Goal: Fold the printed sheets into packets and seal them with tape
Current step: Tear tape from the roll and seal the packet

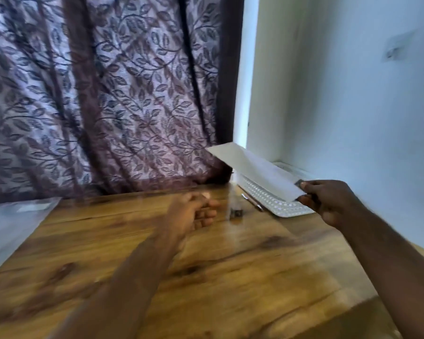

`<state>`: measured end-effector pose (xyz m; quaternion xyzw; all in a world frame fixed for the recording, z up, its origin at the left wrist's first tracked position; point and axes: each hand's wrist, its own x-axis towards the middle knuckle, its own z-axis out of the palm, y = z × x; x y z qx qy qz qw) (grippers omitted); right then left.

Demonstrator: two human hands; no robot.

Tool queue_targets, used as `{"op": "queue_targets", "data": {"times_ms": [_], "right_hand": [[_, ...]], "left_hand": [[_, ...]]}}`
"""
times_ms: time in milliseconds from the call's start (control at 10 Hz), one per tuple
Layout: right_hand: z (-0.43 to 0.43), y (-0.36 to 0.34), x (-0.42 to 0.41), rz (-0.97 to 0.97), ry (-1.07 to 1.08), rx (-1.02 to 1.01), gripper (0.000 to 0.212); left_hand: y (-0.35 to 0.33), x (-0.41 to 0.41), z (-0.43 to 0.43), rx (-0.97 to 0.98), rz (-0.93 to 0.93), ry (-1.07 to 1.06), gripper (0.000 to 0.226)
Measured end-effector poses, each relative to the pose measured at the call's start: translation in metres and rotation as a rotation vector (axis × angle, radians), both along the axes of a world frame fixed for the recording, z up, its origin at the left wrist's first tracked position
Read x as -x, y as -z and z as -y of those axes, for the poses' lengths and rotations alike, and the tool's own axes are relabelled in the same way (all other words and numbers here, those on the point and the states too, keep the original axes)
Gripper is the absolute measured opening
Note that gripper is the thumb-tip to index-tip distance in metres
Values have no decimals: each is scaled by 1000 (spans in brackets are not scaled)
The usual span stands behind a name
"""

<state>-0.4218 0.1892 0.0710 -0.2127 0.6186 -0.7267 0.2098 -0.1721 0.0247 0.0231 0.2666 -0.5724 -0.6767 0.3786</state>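
A folded white paper packet (252,168) is held in the air above the far right of the wooden table (206,277). My right hand (328,201) pinches the packet's near end between thumb and fingers. My left hand (194,212) hovers blurred over the middle of the table, fingers loosely curled, and I see nothing in it. A small clear object with a dark base (235,206), perhaps a tape dispenser, stands just right of my left hand; it is too blurred to name.
A white keyboard (274,204) lies at the far right by the white wall, partly under the packet, with a pen (252,203) beside it. A clear plastic sheet (12,223) covers the table's left corner. A leaf-patterned curtain (108,94) hangs behind.
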Motion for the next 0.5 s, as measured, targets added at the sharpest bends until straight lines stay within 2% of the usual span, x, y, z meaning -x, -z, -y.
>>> {"op": "queue_targets", "data": {"times_ms": [100, 200, 400, 500], "right_hand": [[-13, -5, 23, 31, 110, 76, 8], [-13, -10, 41, 17, 197, 52, 12], [22, -10, 64, -51, 219, -119, 12], [47, -5, 75, -179, 206, -223, 20]], "left_hand": [[3, 49, -27, 55, 43, 71, 16], [7, 83, -47, 157, 84, 110, 11], [18, 113, -64, 329, 163, 49, 8], [30, 117, -63, 460, 266, 31, 8]]}}
